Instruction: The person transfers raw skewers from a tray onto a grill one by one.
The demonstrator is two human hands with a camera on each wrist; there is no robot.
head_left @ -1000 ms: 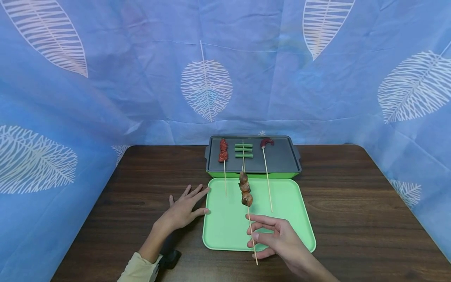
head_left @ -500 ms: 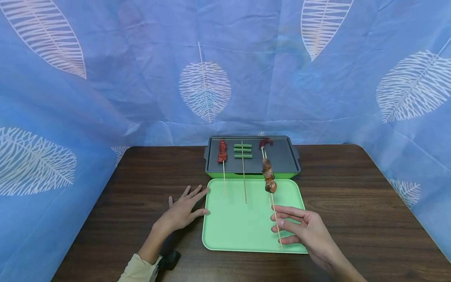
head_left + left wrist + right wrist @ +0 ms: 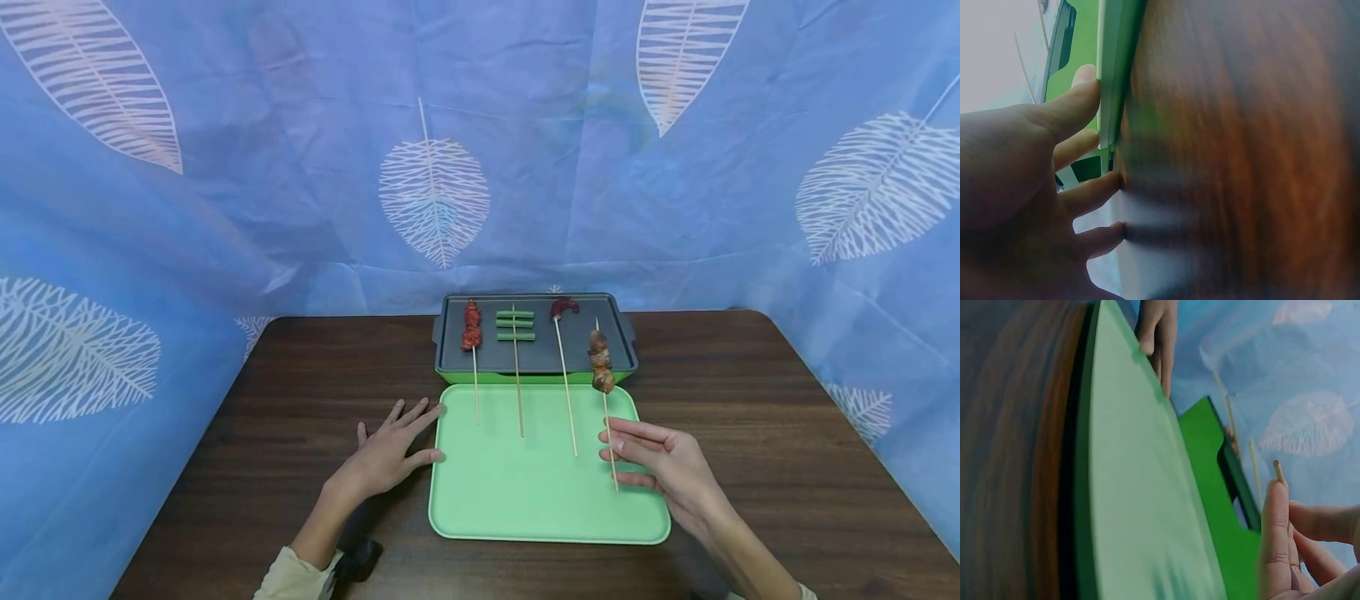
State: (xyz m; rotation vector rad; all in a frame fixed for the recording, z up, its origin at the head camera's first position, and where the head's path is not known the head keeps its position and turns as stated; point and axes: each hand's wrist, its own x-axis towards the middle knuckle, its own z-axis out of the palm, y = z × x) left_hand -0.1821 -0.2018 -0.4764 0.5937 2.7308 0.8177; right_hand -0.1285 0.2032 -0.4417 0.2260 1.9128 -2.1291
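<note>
My right hand point(image 3: 663, 467) pinches the wooden stick of a skewer of browned meat chunks point(image 3: 601, 363) between thumb and fingers. Its meat overlaps the right side of the grey griddle point(image 3: 543, 360), and the stick's lower end is over the light green tray point(image 3: 540, 504). In the right wrist view the stick's end point(image 3: 1278, 470) pokes out past a fingertip. With fingers spread, my left hand point(image 3: 388, 457) touches the tray's left edge. The left wrist view shows the thumb point(image 3: 1075, 106) against the tray's rim point(image 3: 1109, 81) and other fingertips at the tabletop.
On the griddle lie a red meat skewer point(image 3: 471, 327), a skewer of green vegetable pieces point(image 3: 515, 337) and one with a curled dark red piece point(image 3: 564, 307). Their sticks reach forward over the tray. The griddle has a green base point(image 3: 525, 378). Blue leaf-patterned cloth point(image 3: 510, 208) hangs behind the brown table point(image 3: 765, 433).
My right hand has carried the browned meat skewer rightward and away from me, from in front of the green vegetable skewer to the griddle's right side. My left hand stays at the tray's edge.
</note>
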